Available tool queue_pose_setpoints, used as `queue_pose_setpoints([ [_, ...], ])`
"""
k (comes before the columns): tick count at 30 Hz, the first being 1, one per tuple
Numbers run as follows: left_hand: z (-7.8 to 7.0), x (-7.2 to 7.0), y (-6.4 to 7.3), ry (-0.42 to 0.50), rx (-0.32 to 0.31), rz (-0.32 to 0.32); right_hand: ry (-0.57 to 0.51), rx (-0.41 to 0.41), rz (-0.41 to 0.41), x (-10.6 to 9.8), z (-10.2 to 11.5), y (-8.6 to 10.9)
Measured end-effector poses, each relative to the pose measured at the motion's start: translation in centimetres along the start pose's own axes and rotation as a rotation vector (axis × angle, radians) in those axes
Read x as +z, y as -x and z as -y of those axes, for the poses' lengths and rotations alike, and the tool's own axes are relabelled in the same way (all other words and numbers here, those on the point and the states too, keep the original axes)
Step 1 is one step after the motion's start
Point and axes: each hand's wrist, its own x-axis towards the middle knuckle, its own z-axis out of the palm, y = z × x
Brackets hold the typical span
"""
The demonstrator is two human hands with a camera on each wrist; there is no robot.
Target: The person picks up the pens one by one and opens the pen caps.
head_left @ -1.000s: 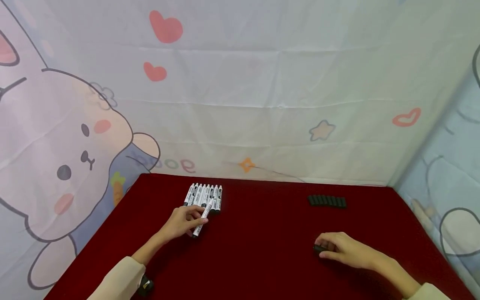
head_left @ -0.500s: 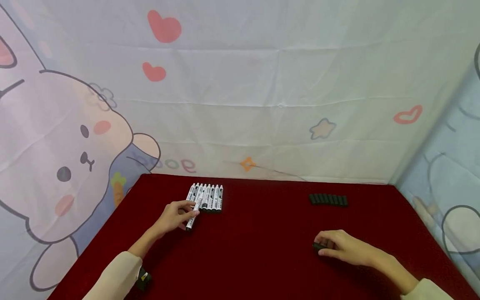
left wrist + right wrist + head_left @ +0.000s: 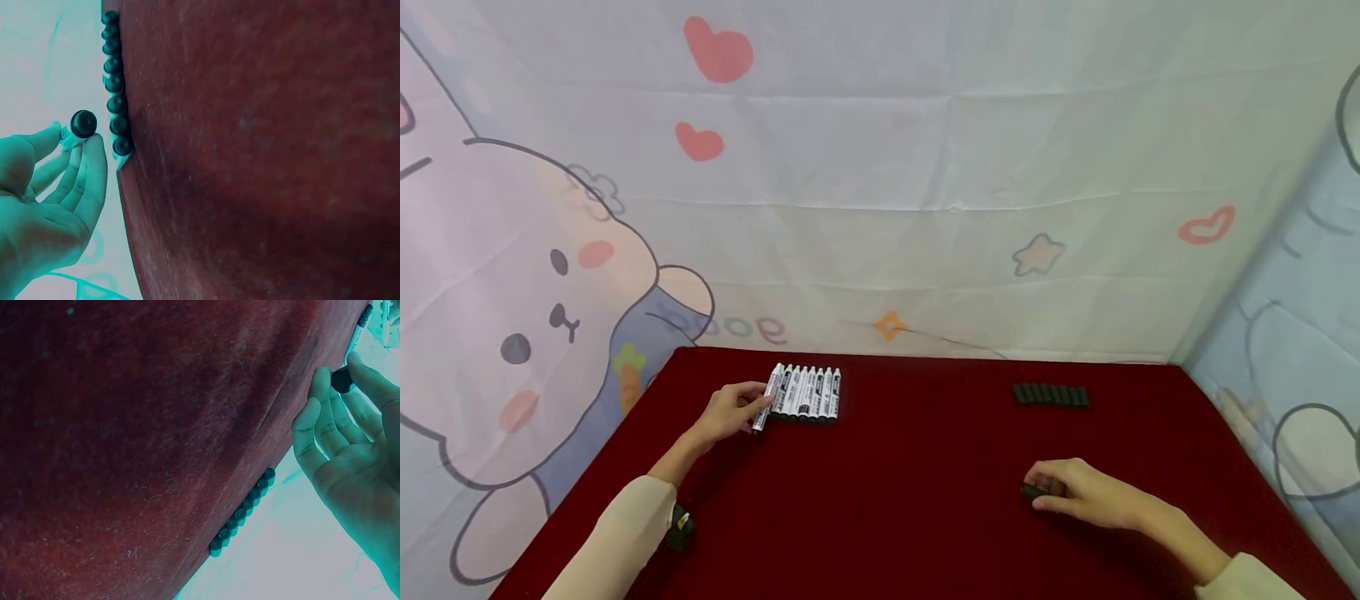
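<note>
My left hand [image 3: 730, 410] pinches a white marker [image 3: 762, 418] between thumb and fingers, its black end toward me. The marker is at the left end of a row of white markers [image 3: 811, 393] lying side by side. In the left wrist view its black end [image 3: 84, 124] shows a gap from the row's black ends [image 3: 114, 82]. Nearer the front right, my right hand [image 3: 1086, 496] holds a small black marker cap [image 3: 1032, 492]. The right wrist view shows this cap [image 3: 342, 380] pinched between thumb and fingertips.
A row of black caps [image 3: 1051, 395] lies at the back right of the dark red tablecloth [image 3: 895, 483]. A printed fabric backdrop [image 3: 925, 208] rises behind the table's far edge. A black device [image 3: 681, 528] sits at my left wrist.
My left hand has carried the marker left and away from me, from in front of the row to its left end. My right hand has stayed nearly still with the cap.
</note>
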Motion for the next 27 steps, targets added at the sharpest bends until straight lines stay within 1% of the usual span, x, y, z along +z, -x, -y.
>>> queue_pose_setpoints([
  [8,0.6,-0.9,-1.4,-0.014,-0.012,-0.01,0.021,-0.003,-0.005,-0.1,-0.1,-0.1],
  [12,0.9,-1.2,-2.3,-0.019,-0.024,-0.023,0.034,-0.006,-0.013,-0.3,-0.1,-0.2],
  [15,0.9,-1.3,-3.0,-0.023,-0.046,-0.028,0.03,-0.01,-0.019,-0.4,-0.1,-0.3],
  [19,1.2,-1.3,-3.6,-0.046,-0.069,-0.03,0.007,-0.018,-0.018,-0.3,-0.1,-0.4],
  [27,2.7,-0.6,-4.3,-0.145,-0.069,-0.042,-0.001,-0.012,-0.014,0.3,-0.2,-0.3],
])
